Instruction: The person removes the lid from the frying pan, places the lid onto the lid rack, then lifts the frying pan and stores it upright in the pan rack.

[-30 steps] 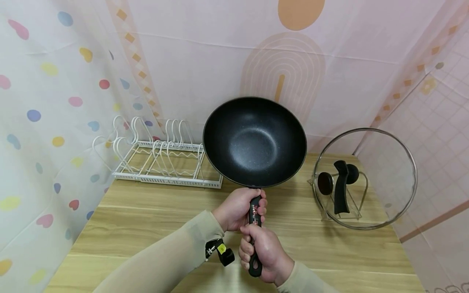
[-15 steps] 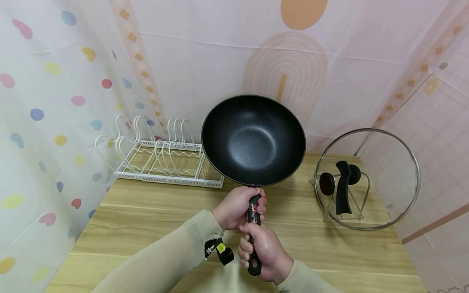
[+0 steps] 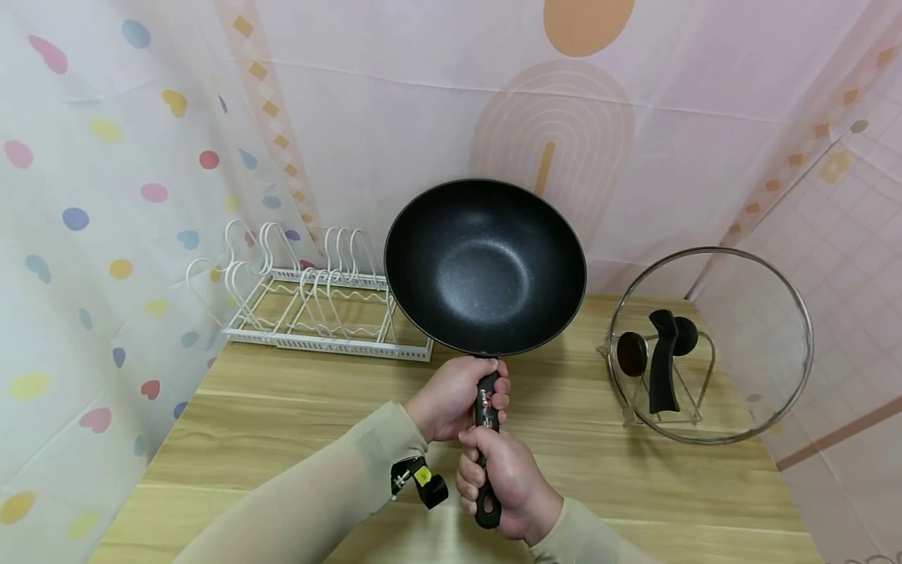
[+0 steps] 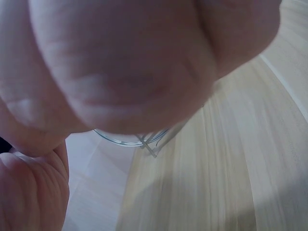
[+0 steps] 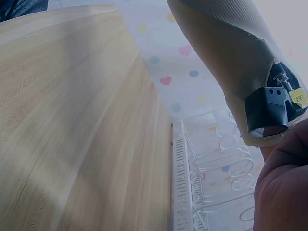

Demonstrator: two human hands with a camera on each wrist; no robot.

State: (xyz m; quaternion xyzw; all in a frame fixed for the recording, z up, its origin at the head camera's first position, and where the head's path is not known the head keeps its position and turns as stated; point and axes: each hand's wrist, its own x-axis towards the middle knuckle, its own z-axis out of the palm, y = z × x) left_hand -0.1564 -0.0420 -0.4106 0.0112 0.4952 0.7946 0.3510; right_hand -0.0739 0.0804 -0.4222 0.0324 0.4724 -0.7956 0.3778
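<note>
A black wok (image 3: 485, 266) is held up over the wooden table in the head view, tilted so its dark inside faces me. My left hand (image 3: 451, 399) grips its black handle (image 3: 488, 411) close to the bowl. Just below, my right hand (image 3: 510, 482) curls round the lower part, and the looped handle end shows beneath its fingers. Left-hand fingers (image 4: 125, 72) fill the upper left wrist view. In the right wrist view, part of a hand (image 5: 284, 187) shows at the lower right edge; the wok is out of sight there.
Left of the wok stands a white wire rack (image 3: 352, 346) with upright loops, partly behind the bowl. At right, a large glass lid (image 3: 809, 345) with a black handle leans upright in a wire stand (image 3: 710, 360). Patterned curtains (image 3: 395, 133) hang behind the wooden table (image 3: 282, 415).
The wok has shifted slightly left toward the white rack, with both hands moving along. Their grip on the handle looks the same. The lid and rack stay in place.
</note>
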